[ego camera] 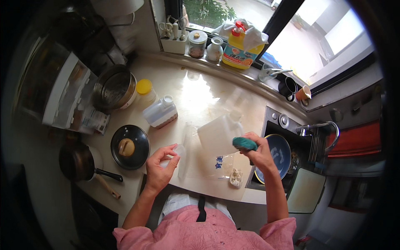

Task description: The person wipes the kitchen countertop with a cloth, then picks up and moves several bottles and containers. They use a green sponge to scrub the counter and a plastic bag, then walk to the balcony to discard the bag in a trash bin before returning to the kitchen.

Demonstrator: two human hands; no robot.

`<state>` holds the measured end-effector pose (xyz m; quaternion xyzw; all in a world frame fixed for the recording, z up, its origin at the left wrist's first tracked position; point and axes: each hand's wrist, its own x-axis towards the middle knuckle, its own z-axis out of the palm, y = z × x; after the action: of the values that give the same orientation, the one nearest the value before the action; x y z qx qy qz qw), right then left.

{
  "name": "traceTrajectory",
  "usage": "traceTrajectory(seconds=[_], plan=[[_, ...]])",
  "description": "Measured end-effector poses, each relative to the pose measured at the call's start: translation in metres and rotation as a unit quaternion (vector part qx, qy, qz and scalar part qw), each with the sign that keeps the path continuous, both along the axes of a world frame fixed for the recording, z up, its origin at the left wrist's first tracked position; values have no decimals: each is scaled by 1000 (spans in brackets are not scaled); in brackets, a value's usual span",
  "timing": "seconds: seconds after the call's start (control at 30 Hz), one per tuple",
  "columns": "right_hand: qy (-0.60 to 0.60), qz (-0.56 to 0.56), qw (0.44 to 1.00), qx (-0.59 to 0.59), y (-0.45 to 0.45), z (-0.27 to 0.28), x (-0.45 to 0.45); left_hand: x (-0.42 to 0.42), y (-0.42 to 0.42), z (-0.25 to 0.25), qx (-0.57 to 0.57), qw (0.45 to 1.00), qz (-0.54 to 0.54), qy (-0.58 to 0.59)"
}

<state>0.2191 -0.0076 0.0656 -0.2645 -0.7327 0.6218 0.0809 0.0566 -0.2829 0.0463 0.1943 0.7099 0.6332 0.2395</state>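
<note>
My left hand is over the counter's front edge, pinching a small translucent plastic piece, apparently a cap. Something white also shows inside its curled fingers, partly hidden. In my right hand is a green scrubbing pad, held beside the lower part of a translucent plastic jug. That jug has a neck and a side handle, and it stands on the counter close to a clear plastic bag with blue printing. Near the bag's right end lies a crumpled, knotted whitish bundle.
Left of the jug are a smaller plastic jug, a yellow-lidded jar, a steamer pot, a black lid and a saucepan. A blue basin sits in the sink at right. A detergent bottle stands on the sill.
</note>
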Motion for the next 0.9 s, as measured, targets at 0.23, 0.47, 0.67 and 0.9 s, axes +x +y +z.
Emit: traceTrajectory(seconds=[0.23,0.47,0.67,0.9], plan=[[44,-75,985,-148,40,25,6,1,-14,-1,-4,1000,27,3],[86,-121,979,-142,53,38,20,3,-23,-12,25,999,41,10],[62,95,950,290,1,73,3,2,-34,-14,15,998,64,6],[78,227,863,444,-59,110,8,-2,-51,-20,15,996,82,-16]])
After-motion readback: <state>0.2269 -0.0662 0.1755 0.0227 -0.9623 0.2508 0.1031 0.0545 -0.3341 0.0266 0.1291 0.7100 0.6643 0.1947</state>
